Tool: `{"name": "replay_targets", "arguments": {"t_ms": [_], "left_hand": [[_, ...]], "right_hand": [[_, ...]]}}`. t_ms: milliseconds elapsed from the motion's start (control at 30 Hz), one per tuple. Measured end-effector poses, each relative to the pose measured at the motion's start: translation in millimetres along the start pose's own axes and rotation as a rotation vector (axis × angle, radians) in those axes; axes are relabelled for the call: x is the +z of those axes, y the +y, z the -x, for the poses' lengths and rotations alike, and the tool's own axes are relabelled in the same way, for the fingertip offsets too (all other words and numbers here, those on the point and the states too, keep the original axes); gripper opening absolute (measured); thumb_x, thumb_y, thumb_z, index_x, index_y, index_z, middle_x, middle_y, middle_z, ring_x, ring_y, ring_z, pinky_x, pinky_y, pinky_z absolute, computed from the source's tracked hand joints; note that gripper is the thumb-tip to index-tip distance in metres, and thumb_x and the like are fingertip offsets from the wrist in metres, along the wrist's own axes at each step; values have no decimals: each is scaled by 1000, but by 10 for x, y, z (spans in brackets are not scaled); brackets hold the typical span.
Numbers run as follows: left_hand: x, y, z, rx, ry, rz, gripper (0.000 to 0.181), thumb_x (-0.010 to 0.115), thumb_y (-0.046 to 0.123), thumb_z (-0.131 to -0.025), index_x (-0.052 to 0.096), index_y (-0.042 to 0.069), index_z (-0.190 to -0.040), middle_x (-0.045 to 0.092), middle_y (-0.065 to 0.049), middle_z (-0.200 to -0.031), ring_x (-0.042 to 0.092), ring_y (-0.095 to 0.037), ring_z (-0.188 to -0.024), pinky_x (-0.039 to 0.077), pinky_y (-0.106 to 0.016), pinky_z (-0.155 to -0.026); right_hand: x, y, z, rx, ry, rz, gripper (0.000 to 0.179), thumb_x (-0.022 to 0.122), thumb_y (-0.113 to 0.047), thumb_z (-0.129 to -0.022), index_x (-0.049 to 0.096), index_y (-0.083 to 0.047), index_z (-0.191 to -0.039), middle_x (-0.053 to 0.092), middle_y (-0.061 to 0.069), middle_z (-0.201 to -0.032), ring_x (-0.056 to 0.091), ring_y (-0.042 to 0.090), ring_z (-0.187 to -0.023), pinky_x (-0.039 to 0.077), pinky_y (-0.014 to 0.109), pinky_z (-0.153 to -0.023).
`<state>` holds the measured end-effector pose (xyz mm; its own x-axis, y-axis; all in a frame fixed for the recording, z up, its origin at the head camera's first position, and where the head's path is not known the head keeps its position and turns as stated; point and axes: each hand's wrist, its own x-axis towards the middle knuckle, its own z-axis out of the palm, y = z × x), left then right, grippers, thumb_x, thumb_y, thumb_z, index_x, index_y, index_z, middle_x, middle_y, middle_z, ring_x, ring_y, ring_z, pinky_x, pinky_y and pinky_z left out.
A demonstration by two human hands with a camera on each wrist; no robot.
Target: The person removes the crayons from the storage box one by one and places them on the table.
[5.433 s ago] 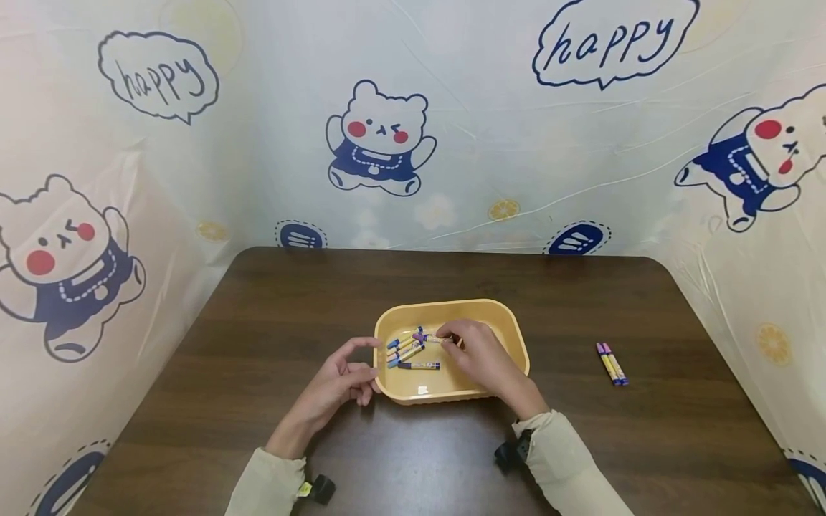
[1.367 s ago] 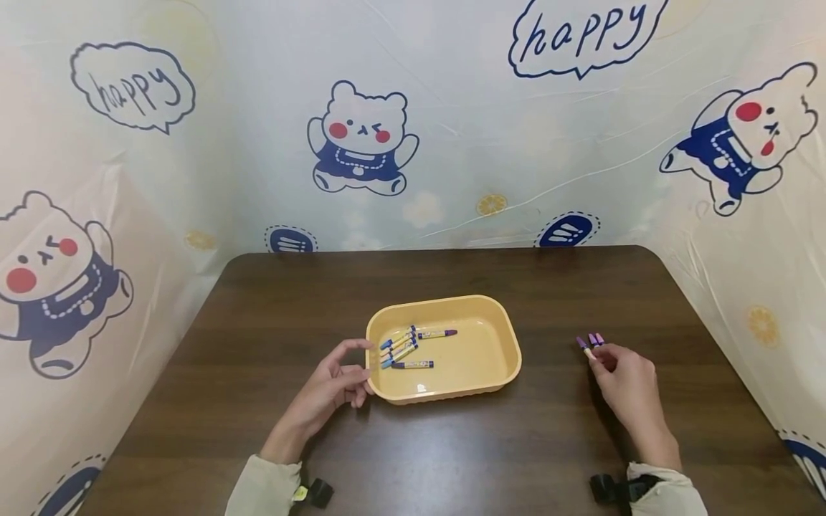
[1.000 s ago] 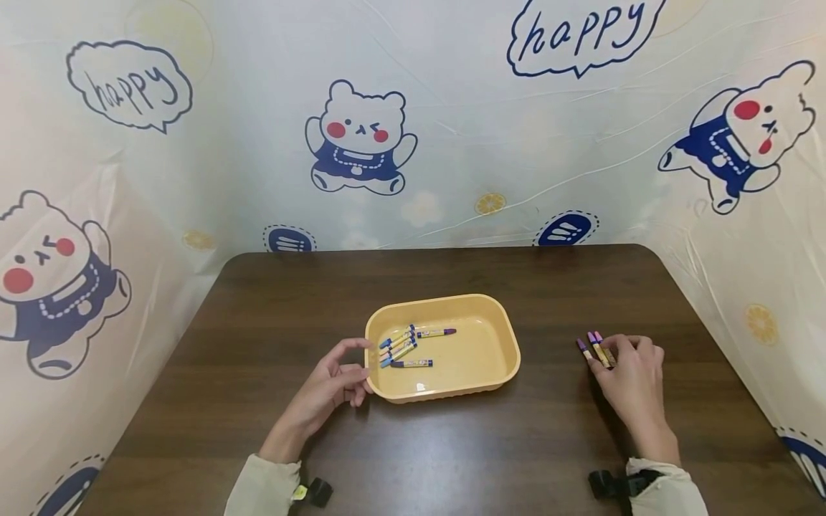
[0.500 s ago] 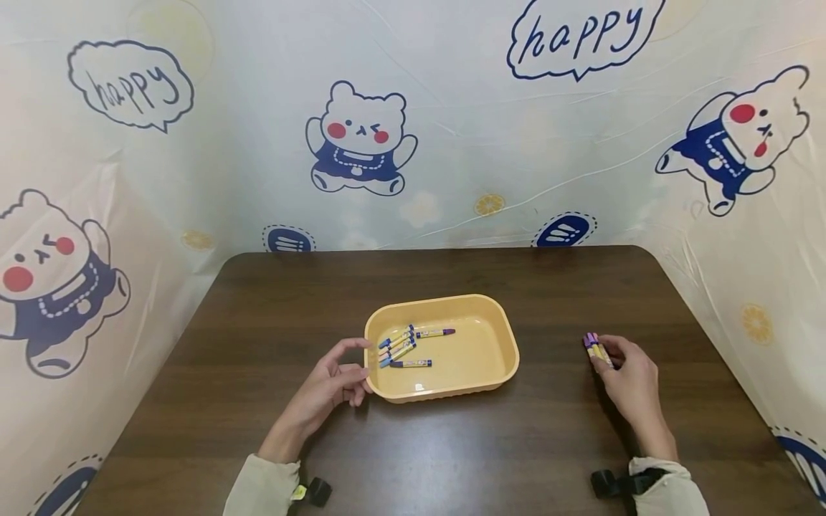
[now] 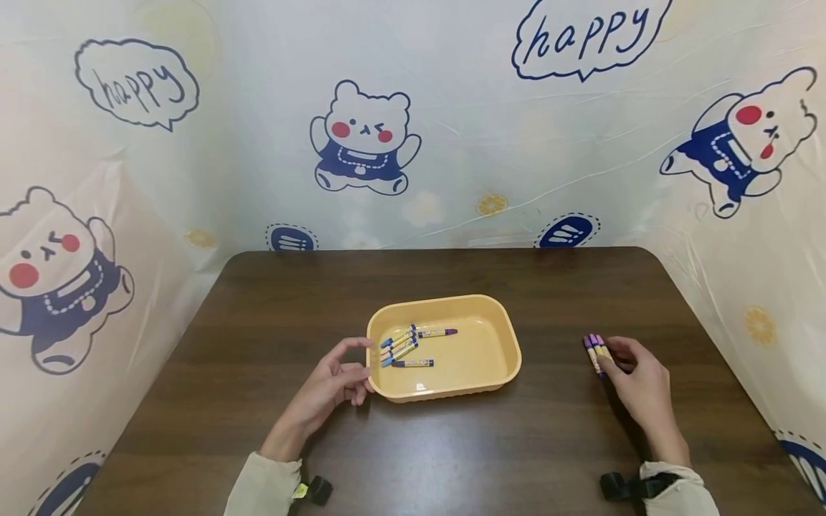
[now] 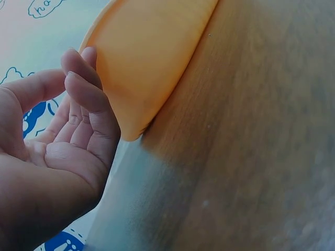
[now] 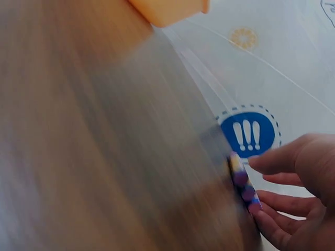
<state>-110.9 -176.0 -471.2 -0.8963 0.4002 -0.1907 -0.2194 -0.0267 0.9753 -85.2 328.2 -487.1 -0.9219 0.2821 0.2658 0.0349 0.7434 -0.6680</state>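
Observation:
My left hand point(image 5: 332, 383) holds the left rim of the yellow plastic tray point(image 5: 445, 394), index finger and thumb at its edge. The left wrist view shows those fingertips against the tray wall point(image 6: 152, 68). Inside the tray lie several crayons, blue-toned ones point(image 5: 400, 350) bunched at the left, a dark blue one point(image 5: 416, 363) and a purple one point(image 5: 437, 332). Right of the tray, three purple and pink crayons point(image 5: 594, 355) lie side by side on the table. My right hand point(image 5: 645, 387) is beside them, thumb and fingers spread at their right side, seemingly not gripping.
The dark wooden table point(image 5: 310, 301) carries the tray near its middle. A printed cloth point(image 5: 452, 158) with bears hangs behind it and at both sides. Both wrists wear black cameras, such as the left wrist camera point(image 5: 319, 491).
My right hand took a purple crayon from the tray and set it beside the two at the right. It pressed the three together, then loosened and shifted slightly right. The left hand stayed.

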Motion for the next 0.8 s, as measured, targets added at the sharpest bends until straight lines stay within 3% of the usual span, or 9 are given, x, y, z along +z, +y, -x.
{"name": "replay_targets", "arguments": {"t_ms": [300,800], "left_hand": [[2,-2,-2,2,-3,3,52,62,13,-98,36,7,-143,67,-9,-79,58,-19,-60,53,-27,-58],[15,27,34,1,-1,22,50,59,10,-99,36,8,-143,68,-9,-80,58,-19,-59,53,-28,-58]], "right_hand": [[-65,92,35,-12,-56,9,34,75,-14,-89,66,2,-117,64,22,-111,62,33,-97,38,2,-70],[-56,97,46,-14,-26,16,24,76,-14,-88,72,-2,-109,64,18,-111,56,4,-86,40,5,-69]]}}
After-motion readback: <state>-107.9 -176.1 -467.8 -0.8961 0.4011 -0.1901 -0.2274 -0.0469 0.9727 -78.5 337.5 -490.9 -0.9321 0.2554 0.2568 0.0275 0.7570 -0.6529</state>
